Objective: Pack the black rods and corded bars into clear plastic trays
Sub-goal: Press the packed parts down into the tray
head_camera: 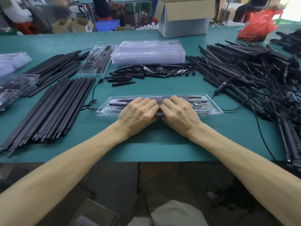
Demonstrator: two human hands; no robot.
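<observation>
Near table [146, 144] edge, left hand [138, 111] and right hand [179, 111] clamp clear tray [211, 110], fingers [143, 101] curled over top, likely pressing it closed over black rods [117, 104].

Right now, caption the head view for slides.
Left hand and right hand hold a clear plastic tray between long black rods and corded bars.

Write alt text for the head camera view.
The left hand and right hand grip a clear plastic tray holding black rods, on a green table. To the left lie loose rods, to the right tangled corded bars, behind them stacked empty trays.
</observation>
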